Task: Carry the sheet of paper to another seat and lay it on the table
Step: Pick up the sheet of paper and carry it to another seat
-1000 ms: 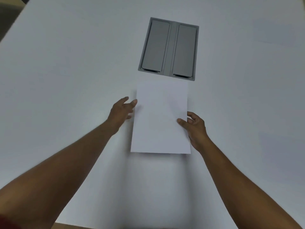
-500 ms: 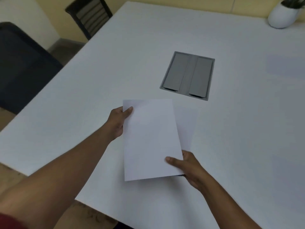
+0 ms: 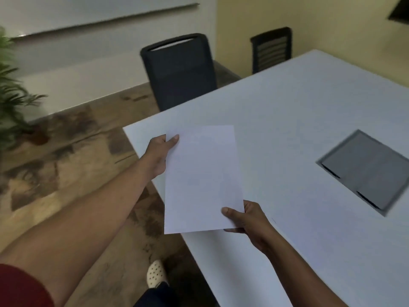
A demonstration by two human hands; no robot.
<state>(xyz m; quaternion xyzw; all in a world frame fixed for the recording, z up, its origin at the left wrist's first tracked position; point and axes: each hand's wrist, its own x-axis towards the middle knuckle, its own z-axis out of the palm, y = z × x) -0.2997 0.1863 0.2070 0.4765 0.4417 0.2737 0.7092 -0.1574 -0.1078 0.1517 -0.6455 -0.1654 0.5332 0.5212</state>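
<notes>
Head view: left hand (image 3: 157, 156), right hand (image 3: 248, 220) pinch blank paper (image 3: 202, 178) above table (image 3: 298, 120).

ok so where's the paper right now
In the head view the paper is held up at centre, over the table's near-left corner, between the left hand and the right hand.

two chairs (image 3: 180, 72), one paper sheet (image 3: 202, 178), one table (image 3: 309, 120), one plant (image 3: 11, 89).
</notes>
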